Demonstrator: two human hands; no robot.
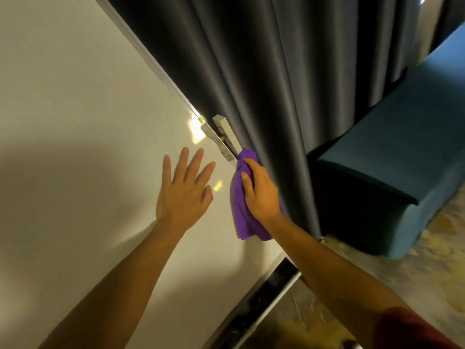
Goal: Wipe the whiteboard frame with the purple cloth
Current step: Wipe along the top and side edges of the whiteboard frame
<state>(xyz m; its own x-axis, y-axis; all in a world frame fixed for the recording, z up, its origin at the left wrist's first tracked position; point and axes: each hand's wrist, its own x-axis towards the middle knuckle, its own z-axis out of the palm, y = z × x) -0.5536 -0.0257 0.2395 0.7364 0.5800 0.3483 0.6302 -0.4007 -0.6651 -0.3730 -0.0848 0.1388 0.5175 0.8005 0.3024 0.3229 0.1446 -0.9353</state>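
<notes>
The whiteboard [75,122] fills the left of the view, tilted, with its pale frame [151,64] running diagonally along its right edge. My right hand [259,190] grips the purple cloth [245,217] and presses it against the frame just below a white bracket [224,132]. Part of the cloth hangs loose below my wrist. My left hand [185,187] lies flat on the board surface with its fingers spread, a little left of the cloth.
A dark grey curtain [264,84] hangs directly behind the frame, touching my right hand. A teal upholstered seat [402,157] stands to the right on a patterned floor [377,273]. The board's marker tray [264,298] runs along the bottom edge.
</notes>
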